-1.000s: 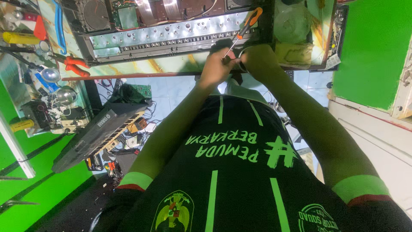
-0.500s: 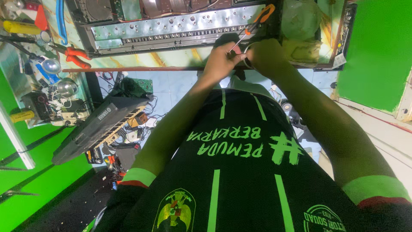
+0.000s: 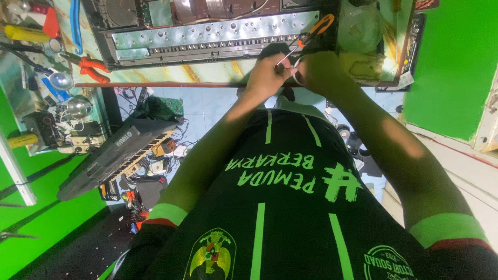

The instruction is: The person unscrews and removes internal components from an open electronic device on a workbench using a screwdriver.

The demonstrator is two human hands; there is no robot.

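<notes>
both hands together at the table's near edge: left hand (image 3: pixel 267 78) clamped on orange-handled scissors (image 3: pixel 306 36), right hand (image 3: pixel 319 72) pinching a white wire (image 3: pixel 295 78). keep wire taut, cut square.

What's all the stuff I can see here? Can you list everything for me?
Opened electronic unit: one, silver panel with black casing, on the bench top.
Screwdriver: one, orange handle, held at the unit's front edge.
Pliers: one, red handles, on the bench beside the unit.
Keyboard: one, dark grey, leaning below the bench among cables.
Green circuit board: one, on the floor by the keyboard.
Yellow tool handle: one, at the far edge of the bench.
Walls: bright green.
Shirt: black with green print.
Left hand: on the screwdriver shaft.
Right hand: beside it, touching.
</notes>
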